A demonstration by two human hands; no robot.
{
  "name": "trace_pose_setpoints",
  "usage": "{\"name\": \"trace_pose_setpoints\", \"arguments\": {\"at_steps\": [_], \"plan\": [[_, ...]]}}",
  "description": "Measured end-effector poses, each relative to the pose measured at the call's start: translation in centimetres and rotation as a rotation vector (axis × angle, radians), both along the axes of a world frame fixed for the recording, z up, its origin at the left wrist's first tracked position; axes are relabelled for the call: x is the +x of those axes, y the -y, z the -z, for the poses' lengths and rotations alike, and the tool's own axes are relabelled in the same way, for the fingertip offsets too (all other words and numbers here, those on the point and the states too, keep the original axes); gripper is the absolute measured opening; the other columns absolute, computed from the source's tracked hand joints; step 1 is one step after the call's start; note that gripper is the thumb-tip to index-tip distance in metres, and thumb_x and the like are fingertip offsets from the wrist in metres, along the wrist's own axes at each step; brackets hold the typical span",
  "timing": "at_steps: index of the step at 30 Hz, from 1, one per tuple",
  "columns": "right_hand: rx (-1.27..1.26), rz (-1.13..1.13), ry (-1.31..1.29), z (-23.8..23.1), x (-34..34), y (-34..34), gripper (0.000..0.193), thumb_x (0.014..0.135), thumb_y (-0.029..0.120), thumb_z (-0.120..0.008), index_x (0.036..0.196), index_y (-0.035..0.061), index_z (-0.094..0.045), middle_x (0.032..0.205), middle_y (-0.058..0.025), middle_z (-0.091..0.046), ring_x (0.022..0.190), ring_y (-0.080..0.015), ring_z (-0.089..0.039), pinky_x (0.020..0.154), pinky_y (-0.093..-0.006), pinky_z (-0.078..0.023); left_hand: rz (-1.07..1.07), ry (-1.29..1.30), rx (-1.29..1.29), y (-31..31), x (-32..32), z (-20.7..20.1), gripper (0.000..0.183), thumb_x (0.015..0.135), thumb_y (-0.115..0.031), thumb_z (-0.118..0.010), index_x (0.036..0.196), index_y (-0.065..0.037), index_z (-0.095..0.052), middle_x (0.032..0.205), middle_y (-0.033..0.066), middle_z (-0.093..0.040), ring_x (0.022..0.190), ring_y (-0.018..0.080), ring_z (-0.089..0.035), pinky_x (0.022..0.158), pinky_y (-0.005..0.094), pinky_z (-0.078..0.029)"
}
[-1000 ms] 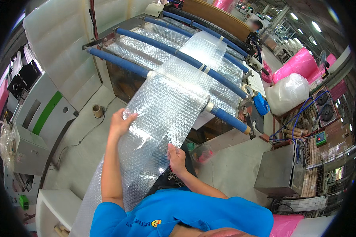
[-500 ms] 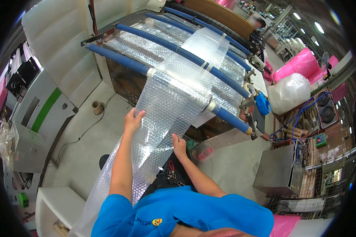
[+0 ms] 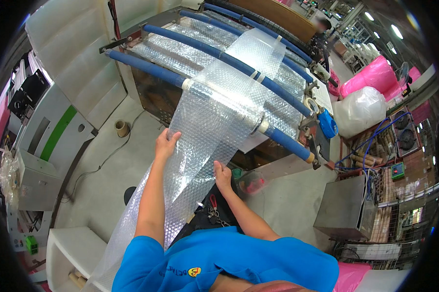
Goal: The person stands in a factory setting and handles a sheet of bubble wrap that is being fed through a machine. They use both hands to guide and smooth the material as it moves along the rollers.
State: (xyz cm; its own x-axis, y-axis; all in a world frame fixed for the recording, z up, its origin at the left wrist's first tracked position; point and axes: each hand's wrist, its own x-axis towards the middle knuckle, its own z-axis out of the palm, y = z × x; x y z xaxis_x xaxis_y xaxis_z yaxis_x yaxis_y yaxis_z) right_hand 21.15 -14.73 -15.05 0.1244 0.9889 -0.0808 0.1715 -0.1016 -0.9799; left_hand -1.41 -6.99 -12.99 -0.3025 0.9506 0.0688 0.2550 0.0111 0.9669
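Note:
A clear strip of bubble wrap (image 3: 200,131) comes over the blue rollers and hangs down toward me, trailing off past my left side. My left hand (image 3: 166,145) grips its left edge, thumb on top and fingers curled under. On the opposite edge, a little nearer to me, my right hand (image 3: 223,176) pinches the film the same way. Between both hands the sheet is stretched fairly flat and shiny. The front blue roller (image 3: 146,70) lies just beyond them, with a pale ring at each side of the strip.
Behind the front roller, more blue rollers (image 3: 200,47) cross the machine. A blue tape dispenser (image 3: 328,124) sits at its right end. A cardboard core (image 3: 121,128) and a cable (image 3: 100,168) lie on the floor at left. A metal cabinet (image 3: 341,204) stands at right; a person (image 3: 321,29) is far back.
The whole view has shifted slightly. Both hands keep their hold on the bubble wrap edges, with hardly any movement.

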Motion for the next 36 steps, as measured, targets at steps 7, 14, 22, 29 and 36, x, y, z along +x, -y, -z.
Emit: {"name": "trace_pose_setpoints", "arguments": {"at_steps": [7, 14, 22, 29, 36], "plan": [[0.023, -0.003, -0.015, 0.5, 0.1, -0.2, 0.035, 0.085, 0.033, -0.050, 0.063, 0.0061, -0.050, 0.055, 0.0039, -0.043, 0.051, -0.0046, -0.040, 0.047, -0.0197, -0.032, 0.025, 0.002, -0.021, -0.4, -0.1, -0.1, 0.038, 0.071, -0.035, -0.066, 0.088, -0.002, -0.057, 0.076, 0.0095, -0.061, 0.069, 0.0182, -0.056, 0.063, 0.0305, -0.043], [0.030, 0.011, -0.047, 0.8, 0.0, -0.2, 0.036, 0.085, 0.033, -0.051, 0.061, 0.0065, -0.049, 0.054, 0.0043, -0.042, 0.049, -0.0042, -0.038, 0.045, -0.0192, -0.030, 0.000, 0.032, 0.009, -0.2, 0.2, -0.3, 0.037, 0.071, -0.036, -0.066, 0.081, -0.002, -0.055, 0.069, 0.0064, -0.058, 0.063, 0.0147, -0.052, 0.060, 0.0295, -0.042], [0.072, 0.029, -0.034, 0.6, -0.1, -0.2, 0.037, 0.084, 0.033, -0.051, 0.059, 0.0074, -0.049, 0.052, 0.0047, -0.042, 0.048, -0.0038, -0.038, 0.044, -0.0191, -0.029, 0.000, 0.038, 0.012, -0.3, 0.2, 0.0, 0.036, 0.072, -0.035, -0.065, 0.080, -0.002, -0.055, 0.067, 0.0055, -0.058, 0.061, 0.0139, -0.050, 0.059, 0.0295, -0.041], [0.028, 0.028, 0.003, 1.2, 0.0, -0.1, 0.038, 0.083, 0.035, -0.052, 0.058, 0.0072, -0.049, 0.052, 0.0033, -0.043, 0.048, -0.0053, -0.040, 0.045, -0.0206, -0.031, 0.004, -0.022, -0.008, -0.3, -0.2, 1.1, 0.036, 0.071, -0.035, -0.065, 0.082, -0.002, -0.055, 0.067, 0.0064, -0.058, 0.061, 0.0153, -0.051, 0.059, 0.0302, -0.041], [0.061, 0.065, 0.014, 0.7, 0.8, -1.9, 0.040, 0.083, 0.037, -0.051, 0.058, 0.0055, -0.049, 0.052, 0.0019, -0.045, 0.048, -0.0074, -0.042, 0.046, -0.0223, -0.033, -0.012, -0.053, 0.056, -1.4, 1.1, -2.4, 0.040, 0.071, -0.037, -0.063, 0.087, -0.002, -0.056, 0.073, 0.0115, -0.059, 0.066, 0.0209, -0.055, 0.063, 0.0318, -0.042]]}}
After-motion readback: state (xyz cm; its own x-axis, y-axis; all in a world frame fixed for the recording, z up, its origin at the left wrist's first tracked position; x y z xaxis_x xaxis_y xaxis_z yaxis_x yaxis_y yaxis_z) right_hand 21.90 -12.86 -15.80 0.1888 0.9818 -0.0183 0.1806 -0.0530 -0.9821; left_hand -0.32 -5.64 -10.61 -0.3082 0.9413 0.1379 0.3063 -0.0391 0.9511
